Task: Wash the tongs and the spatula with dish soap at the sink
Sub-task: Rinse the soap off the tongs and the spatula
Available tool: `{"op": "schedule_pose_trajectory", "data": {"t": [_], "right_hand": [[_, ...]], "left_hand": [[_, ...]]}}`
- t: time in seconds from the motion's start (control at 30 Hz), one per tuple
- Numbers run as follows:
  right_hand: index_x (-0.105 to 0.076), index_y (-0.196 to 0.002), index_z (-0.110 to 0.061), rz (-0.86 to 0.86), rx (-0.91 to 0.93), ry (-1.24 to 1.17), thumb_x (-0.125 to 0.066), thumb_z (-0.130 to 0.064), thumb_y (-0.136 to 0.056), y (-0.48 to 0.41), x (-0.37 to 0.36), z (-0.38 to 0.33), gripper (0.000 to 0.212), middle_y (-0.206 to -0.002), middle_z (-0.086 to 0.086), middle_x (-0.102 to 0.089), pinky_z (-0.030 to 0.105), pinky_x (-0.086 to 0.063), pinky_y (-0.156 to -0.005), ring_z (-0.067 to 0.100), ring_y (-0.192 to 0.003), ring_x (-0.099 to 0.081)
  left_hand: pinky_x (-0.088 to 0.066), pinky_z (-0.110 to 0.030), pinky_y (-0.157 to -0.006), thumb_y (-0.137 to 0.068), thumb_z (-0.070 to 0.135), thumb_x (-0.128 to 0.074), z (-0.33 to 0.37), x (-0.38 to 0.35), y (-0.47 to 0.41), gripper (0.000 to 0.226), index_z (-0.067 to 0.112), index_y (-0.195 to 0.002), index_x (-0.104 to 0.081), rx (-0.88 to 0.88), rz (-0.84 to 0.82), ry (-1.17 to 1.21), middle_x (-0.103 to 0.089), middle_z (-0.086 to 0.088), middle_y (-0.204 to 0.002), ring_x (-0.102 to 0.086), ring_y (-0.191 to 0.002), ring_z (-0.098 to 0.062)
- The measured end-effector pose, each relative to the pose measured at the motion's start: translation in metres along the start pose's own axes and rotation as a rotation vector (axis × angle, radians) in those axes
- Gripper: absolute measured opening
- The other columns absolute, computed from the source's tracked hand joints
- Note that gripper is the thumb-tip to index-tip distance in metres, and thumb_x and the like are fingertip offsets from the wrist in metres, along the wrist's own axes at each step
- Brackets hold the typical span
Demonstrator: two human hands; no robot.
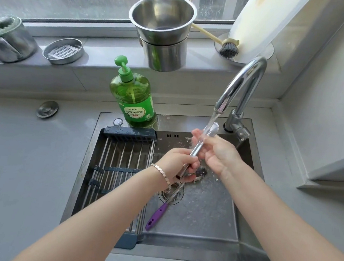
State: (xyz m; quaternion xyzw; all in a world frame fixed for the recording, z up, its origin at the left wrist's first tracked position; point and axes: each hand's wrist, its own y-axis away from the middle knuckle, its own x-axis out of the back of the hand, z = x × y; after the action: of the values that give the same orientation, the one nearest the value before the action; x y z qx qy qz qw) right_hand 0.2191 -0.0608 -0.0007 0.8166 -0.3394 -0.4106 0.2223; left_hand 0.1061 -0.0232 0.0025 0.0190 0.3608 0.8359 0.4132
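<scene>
Head view: tongs (195, 149) slant under the tap (243, 80) stream, over the sink's (200, 221) back half.
Left grip (176, 164): clenched round their lower end.
Right grip (217, 153): curled round the upper shaft.
Spatula (157, 215): lies by the drain (179, 194), unheld.
Do well: rotate tongs, rub both arms, hold firm against slipping.

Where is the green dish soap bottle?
In the head view, the green pump bottle of dish soap stands on the steel sink's back rim, left of the chrome faucet, behind the drying rack.
</scene>
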Motion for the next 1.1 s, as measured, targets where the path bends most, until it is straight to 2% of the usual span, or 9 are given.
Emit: {"op": "schedule_pose_trajectory", "data": {"t": [0.2,0.4,0.53,0.6,0.67,0.77,0.83,0.93,1.1], "right_hand": [[-0.054,-0.086,0.000,0.131,0.022,-0.120,-0.048,-0.019,-0.097,-0.003,-0.003,-0.011,0.023,-0.077,0.015,-0.066,0.025,-0.058,-0.051,0.017,-0.056,-0.069],[-0.053,-0.088,0.000,0.133,0.045,-0.176,-0.047,-0.020,-0.098,-0.005,-0.007,-0.016,0.023,-0.075,0.012,-0.063,0.027,-0.058,-0.056,0.016,-0.058,-0.064],[-0.051,-0.081,-0.006,0.166,0.008,-0.298,-0.047,-0.024,-0.097,-0.011,0.003,-0.021,0.024,-0.068,0.004,-0.052,0.020,-0.045,-0.043,0.009,-0.046,-0.047],[-0.048,-0.074,-0.011,0.166,0.004,-0.303,-0.045,-0.027,-0.098,-0.013,0.005,-0.020,0.029,-0.062,-0.001,-0.046,0.018,-0.037,-0.043,0.006,-0.035,-0.040],[-0.047,-0.069,-0.014,0.143,0.017,-0.259,-0.045,-0.033,-0.097,-0.014,0.007,-0.016,0.035,-0.055,-0.004,-0.043,0.017,-0.033,-0.039,0.004,-0.029,-0.034],[-0.048,-0.070,-0.015,0.090,0.044,-0.148,-0.050,-0.041,-0.093,-0.015,0.004,-0.005,0.035,-0.058,-0.005,-0.039,0.015,-0.030,-0.033,0.002,-0.031,-0.031],[-0.046,-0.073,-0.015,0.030,0.055,-0.123,-0.050,-0.042,-0.093,-0.013,-0.002,0.000,0.034,-0.061,-0.005,-0.034,0.013,-0.027,-0.033,0.001,-0.032,-0.028],[-0.043,-0.077,-0.014,-0.016,0.103,-0.024,-0.046,-0.038,-0.096,-0.012,-0.010,0.005,0.031,-0.061,-0.005,-0.027,0.013,-0.023,-0.034,0.001,-0.033,-0.024],[-0.053,-0.096,-0.010,0.032,0.111,0.135,-0.038,-0.037,-0.099,-0.017,-0.014,0.018,0.031,-0.067,0.000,-0.047,0.020,-0.043,-0.047,0.009,-0.051,-0.042]], "left_hand": [[-0.036,-0.012,-0.033,-0.096,0.027,-0.047,0.008,-0.011,-0.001,0.032,0.009,-0.073,-0.061,-0.095,0.179,-0.377,-0.050,0.005,-0.036,-0.041,-0.026,-0.004],[-0.042,-0.018,-0.041,-0.095,0.041,-0.043,0.012,-0.013,-0.011,0.048,0.010,-0.061,-0.059,-0.138,0.298,-0.539,-0.051,-0.001,-0.033,-0.054,-0.034,-0.010],[-0.055,-0.028,-0.071,-0.096,0.012,-0.043,0.002,-0.015,-0.006,0.023,0.011,-0.108,-0.062,-0.329,0.248,-0.672,-0.067,-0.005,-0.092,-0.063,-0.076,-0.013],[-0.040,-0.026,-0.101,-0.091,0.007,-0.051,-0.005,-0.010,-0.003,0.036,0.013,-0.126,-0.053,-0.429,0.340,-0.735,-0.051,-0.007,-0.129,-0.052,-0.115,-0.016],[-0.027,-0.025,-0.110,-0.084,0.012,-0.063,-0.008,-0.007,0.001,0.063,0.014,-0.140,-0.035,-0.394,0.469,-0.657,-0.030,-0.006,-0.145,-0.035,-0.133,-0.016],[-0.046,-0.031,-0.094,-0.077,0.016,-0.073,-0.009,-0.001,0.006,0.085,0.003,-0.144,-0.022,0.008,0.480,-0.350,-0.036,-0.015,-0.143,-0.051,-0.117,-0.022],[-0.054,-0.030,-0.081,-0.079,0.003,-0.069,-0.009,0.005,0.008,0.058,-0.010,-0.127,-0.041,0.151,0.297,0.074,-0.055,-0.023,-0.123,-0.062,-0.104,-0.028],[-0.058,-0.027,-0.069,-0.079,-0.005,-0.065,-0.013,0.016,0.012,0.020,0.004,-0.094,-0.055,0.129,0.201,0.214,-0.066,-0.017,-0.097,-0.067,-0.085,-0.024],[-0.053,-0.019,-0.048,-0.077,-0.014,-0.062,-0.018,0.024,0.015,0.039,0.014,-0.070,-0.036,-0.148,0.386,-0.101,-0.070,-0.011,-0.081,-0.068,-0.061,-0.013]]}}
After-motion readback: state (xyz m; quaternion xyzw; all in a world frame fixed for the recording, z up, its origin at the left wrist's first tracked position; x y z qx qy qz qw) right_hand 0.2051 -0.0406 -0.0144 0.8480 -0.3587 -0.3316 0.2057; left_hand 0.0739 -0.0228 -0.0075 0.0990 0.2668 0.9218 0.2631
